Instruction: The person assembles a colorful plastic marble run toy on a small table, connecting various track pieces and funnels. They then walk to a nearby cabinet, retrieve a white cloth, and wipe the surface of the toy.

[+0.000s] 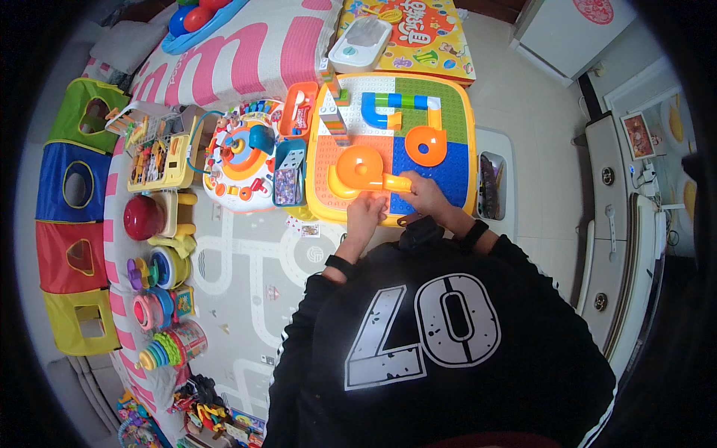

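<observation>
My right hand [424, 193] grips the end of a yellow-orange plastic tube piece [396, 183], which meets an orange funnel-shaped track piece [359, 167]. Close to the near side of that funnel is my left hand [367, 213], its fingers bent; whether they hold anything is hidden. A yellow curved piece [340, 185] shows beneath the funnel. Under both hands lies a building-block table [358, 84] with a studded top in four colours. On it stand a second orange funnel [425, 147], a blue and green tube run [395, 101] and a tower of stacked blocks [333, 124].
Left of the table are a teal bin with cards [289, 173], an orange bin [299, 109] and a round activity toy [240, 148]. Behind it, a white lidded box [360, 45] rests on a yellow printed carton [431, 39]. A grey-white side tray [504, 140] adjoins the right edge.
</observation>
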Available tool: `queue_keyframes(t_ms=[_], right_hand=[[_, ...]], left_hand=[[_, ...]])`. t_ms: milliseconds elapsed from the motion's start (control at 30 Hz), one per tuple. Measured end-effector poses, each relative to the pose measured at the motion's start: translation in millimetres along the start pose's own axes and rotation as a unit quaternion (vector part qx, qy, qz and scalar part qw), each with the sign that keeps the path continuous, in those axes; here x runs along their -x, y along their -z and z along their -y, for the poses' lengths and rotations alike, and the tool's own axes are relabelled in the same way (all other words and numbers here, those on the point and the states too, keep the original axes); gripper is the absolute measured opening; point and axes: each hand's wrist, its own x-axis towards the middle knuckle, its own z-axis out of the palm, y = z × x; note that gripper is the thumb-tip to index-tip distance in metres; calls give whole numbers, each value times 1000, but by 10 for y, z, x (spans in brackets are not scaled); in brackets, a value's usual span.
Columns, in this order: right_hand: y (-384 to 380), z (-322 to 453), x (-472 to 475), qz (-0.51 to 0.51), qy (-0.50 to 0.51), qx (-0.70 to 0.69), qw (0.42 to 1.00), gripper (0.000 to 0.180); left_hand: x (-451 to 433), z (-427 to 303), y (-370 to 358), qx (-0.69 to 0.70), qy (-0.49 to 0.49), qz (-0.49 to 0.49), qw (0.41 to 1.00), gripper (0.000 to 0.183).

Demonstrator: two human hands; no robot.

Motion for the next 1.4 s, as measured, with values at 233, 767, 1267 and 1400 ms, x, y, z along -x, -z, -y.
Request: queue_keyframes(t_ms=[233, 767, 1267, 1400], right_hand=[[317, -196, 301, 7, -39, -5, 999, 35], [446, -335, 533, -41, -139, 55, 988, 40], [424, -269, 547, -60, -146, 52, 986, 39], [448, -228, 564, -73, -101, 3, 992, 38]], left_hand=[[316, 373, 339, 176, 46, -17, 983, 23], [-665, -694, 325, -331, -426, 31, 841, 34], [-841, -610, 254, -422, -295, 125, 848, 49], [-834, -603, 235, -421, -291, 117, 851, 51]])
